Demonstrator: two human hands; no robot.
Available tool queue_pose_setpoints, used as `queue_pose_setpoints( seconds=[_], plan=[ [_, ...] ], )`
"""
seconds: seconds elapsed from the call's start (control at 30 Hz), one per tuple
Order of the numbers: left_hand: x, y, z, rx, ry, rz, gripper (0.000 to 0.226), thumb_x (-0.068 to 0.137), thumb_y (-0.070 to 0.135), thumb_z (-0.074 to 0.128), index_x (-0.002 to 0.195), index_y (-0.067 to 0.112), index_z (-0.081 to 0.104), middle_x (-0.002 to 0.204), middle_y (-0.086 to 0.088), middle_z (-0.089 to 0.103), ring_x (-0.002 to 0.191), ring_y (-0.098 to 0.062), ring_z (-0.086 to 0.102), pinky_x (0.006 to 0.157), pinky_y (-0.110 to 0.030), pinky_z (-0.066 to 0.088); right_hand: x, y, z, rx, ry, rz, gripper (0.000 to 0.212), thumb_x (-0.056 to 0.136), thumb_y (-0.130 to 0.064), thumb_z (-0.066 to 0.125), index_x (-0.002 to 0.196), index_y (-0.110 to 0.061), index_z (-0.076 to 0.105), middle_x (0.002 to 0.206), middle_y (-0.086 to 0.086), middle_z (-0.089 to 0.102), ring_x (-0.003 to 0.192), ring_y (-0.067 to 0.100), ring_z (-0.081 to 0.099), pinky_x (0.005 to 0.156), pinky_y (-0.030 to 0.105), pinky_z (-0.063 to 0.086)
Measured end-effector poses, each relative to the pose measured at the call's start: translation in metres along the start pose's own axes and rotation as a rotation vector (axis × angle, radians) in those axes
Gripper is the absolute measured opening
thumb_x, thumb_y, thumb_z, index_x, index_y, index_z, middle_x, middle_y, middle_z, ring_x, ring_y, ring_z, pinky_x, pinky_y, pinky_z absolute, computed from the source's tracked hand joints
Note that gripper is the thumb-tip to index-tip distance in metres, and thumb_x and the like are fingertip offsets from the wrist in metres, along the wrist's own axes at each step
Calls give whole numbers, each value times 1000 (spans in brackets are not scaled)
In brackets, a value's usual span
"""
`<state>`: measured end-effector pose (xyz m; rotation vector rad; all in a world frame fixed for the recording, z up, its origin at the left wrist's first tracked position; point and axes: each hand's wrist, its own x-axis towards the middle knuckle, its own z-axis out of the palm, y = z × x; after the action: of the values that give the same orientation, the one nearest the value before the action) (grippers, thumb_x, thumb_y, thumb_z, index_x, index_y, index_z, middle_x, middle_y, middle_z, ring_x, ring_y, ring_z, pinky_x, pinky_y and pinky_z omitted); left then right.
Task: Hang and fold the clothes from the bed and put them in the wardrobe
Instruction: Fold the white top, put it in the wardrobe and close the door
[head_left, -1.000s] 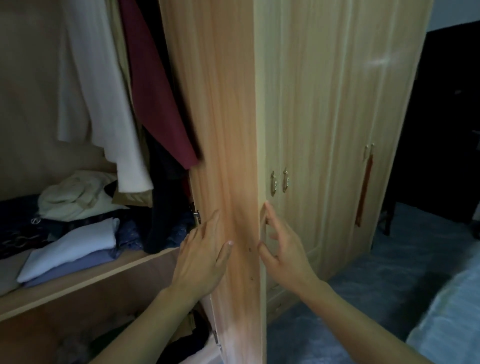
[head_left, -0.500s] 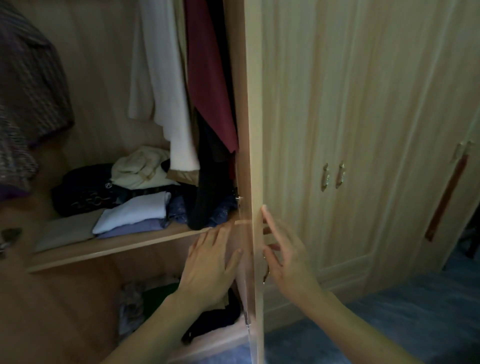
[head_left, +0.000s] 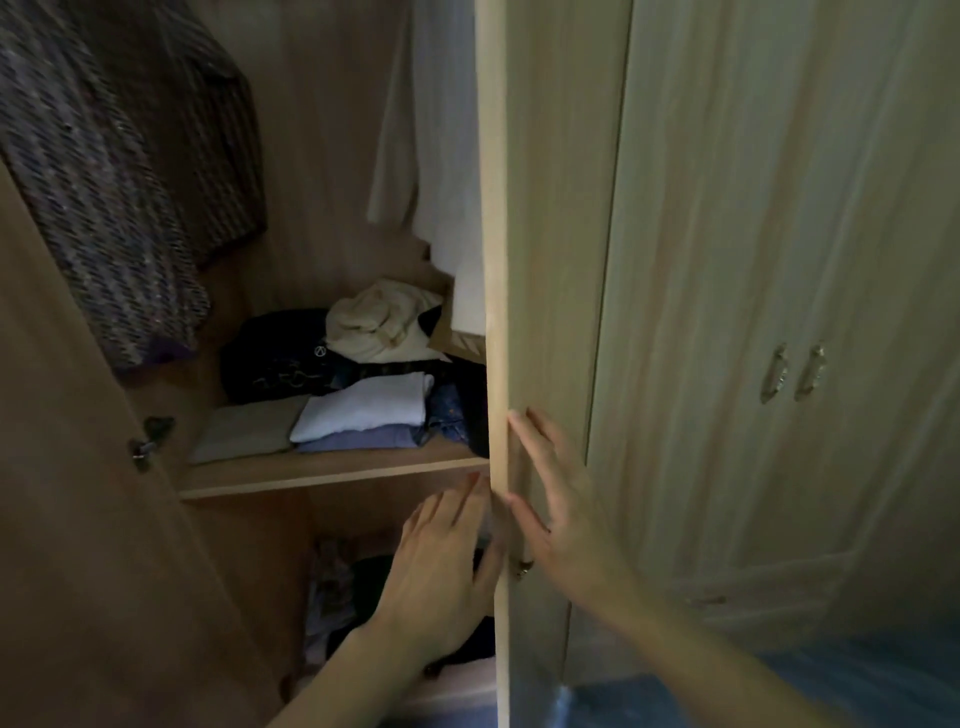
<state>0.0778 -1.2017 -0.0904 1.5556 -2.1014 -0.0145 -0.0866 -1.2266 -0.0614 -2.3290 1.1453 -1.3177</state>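
Dim light fills the open wardrobe (head_left: 322, 130) in front of you, its pale wood interior split by one shelf (head_left: 332, 470). At far left, the inner face of the open left door (head_left: 78, 519) carries one metal hinge (head_left: 148, 441). Beside it one striped knit garment (head_left: 104, 208) hangs from above, dark and blurred. On the shelf you have four clear items in front and behind: one flat grey folded piece (head_left: 244, 428) at left, one black garment with a pale print (head_left: 275, 358) behind it, one white folded top (head_left: 369, 405) stacked on one lilac folded piece (head_left: 358, 440), and one crumpled cream garment (head_left: 382, 325) at the back. Just right of the stack lies dark blue cloth (head_left: 447, 413), partly hidden by the door. Above it one white garment (head_left: 441, 156) hangs down. Below the shelf, dark and patterned clothes (head_left: 337, 582) lie in a heap; you cannot count them.

Your left hand (head_left: 441, 561) is flat, fingers together and extended, pressed on the inner side of the right door (head_left: 550, 260) near its edge. Your right hand (head_left: 561, 509) is spread, fingers straight, laid on that door's outer face, holding nothing. Further right stand closed doors with two metal handles (head_left: 792, 371) side by side, and blue floor (head_left: 857, 670) shows at bottom right.
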Motion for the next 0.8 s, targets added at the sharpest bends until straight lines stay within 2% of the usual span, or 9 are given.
queue_pose_setpoints(
  seconds=[0.1,0.13,0.23,0.33,0.43,0.53,0.7,0.8],
  plan=[
    [4,-30,-7,-8,3,-27,64,99,48,35,155,28,12,160,9,18,144,-11,18,119,-32,16,22,-8,20,-35,-5,2,84,91,-21,67,150,-43,12,162,-2,11,148,2,10,117,19,14],
    [7,-40,-9,-11,5,-35,64,99,49,33,155,29,11,161,9,17,145,-13,18,118,-32,15,29,-10,26,-46,-6,10,87,90,-24,69,150,-46,10,163,-3,8,148,2,8,117,21,15],
    [14,-70,-15,8,25,-38,61,97,52,32,152,32,13,155,8,24,141,-15,25,113,-33,25,53,-13,45,-59,-8,31,98,84,-29,74,148,-54,4,163,-5,0,150,6,5,120,38,19],
    [22,-97,-19,-5,12,-44,66,92,62,31,150,37,12,149,9,30,136,-17,32,109,-38,34,76,-17,60,-106,-14,59,108,78,-32,80,151,-50,3,163,-7,-8,150,9,0,121,47,21],
    [30,-121,-21,-24,6,-38,69,89,68,30,149,40,12,155,9,21,141,-16,24,110,-39,29,98,-19,72,-173,7,53,113,74,-30,83,153,-44,4,163,-6,-13,151,13,-3,120,53,21],
    [40,-134,-23,-37,2,-48,72,89,68,33,151,37,10,161,10,10,145,-16,17,113,-39,25,118,-18,80,-190,22,54,114,71,-27,86,153,-40,7,162,-5,-16,151,16,-3,118,55,23],
    [59,-145,-23,31,35,-62,80,92,65,34,155,22,10,159,2,19,143,-18,23,115,-38,29,141,-9,106,-231,75,-1,116,68,-30,88,153,-40,9,162,0,-18,151,19,-5,118,57,23],
    [72,-158,-24,13,37,-102,79,91,66,36,155,25,10,160,2,18,145,-17,21,116,-39,28,156,1,120,-343,92,-15,116,69,-42,84,153,-44,4,162,6,-13,151,27,2,115,57,27]
  ],
)
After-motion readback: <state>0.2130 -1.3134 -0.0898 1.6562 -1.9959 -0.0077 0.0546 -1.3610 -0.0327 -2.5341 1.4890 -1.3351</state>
